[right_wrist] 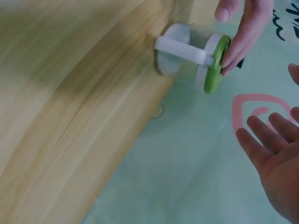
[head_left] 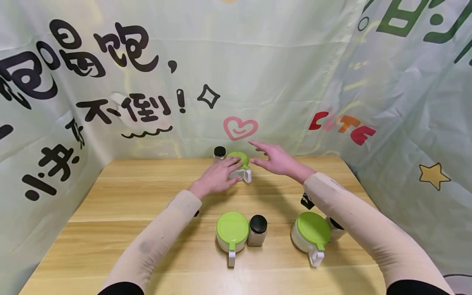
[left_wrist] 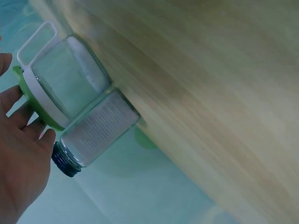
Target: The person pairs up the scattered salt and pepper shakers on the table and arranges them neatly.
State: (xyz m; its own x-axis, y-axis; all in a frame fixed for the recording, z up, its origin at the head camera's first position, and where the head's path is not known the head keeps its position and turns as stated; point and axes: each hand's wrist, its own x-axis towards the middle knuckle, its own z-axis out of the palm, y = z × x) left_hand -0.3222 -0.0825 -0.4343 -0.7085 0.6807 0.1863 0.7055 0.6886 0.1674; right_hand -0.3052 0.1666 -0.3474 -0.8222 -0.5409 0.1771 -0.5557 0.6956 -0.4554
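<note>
Here's the left hand [head_left: 220,174], upper middle of the frame, fingers loosely spread and laid along the green lid [right_wrist: 216,65] of the back jar [left_wrist: 70,77], touching it without wrapping round; the light contact looks enough to steady it. And the right hand [head_left: 274,159], just right of that jar, spread wide, nothing in it, held clear, perhaps to leave the lid to the other hand.

Tucked beside the jar, a black-capped bottle [left_wrist: 96,130], so close that the two seem set as a pair. Now down to the lower middle: another jar [head_left: 232,229] with its own bottle [head_left: 257,231] alongside, the same pairing. Lower right, a third jar [head_left: 312,229], and a third bottle [head_left: 336,230], half hidden behind the right sleeve [head_left: 343,205]. Both front handles point towards the bottom of the frame, probably to suit the person's reach.

Count them up: three jars, three bottles in sight, two hands. Plus two black bits: one [head_left: 307,202] by the right sleeve, one [head_left: 197,213] by the left sleeve [head_left: 169,225]; too covered to name. All on one wooden table [head_left: 121,192], before a printed cloth [head_left: 269,69].
</note>
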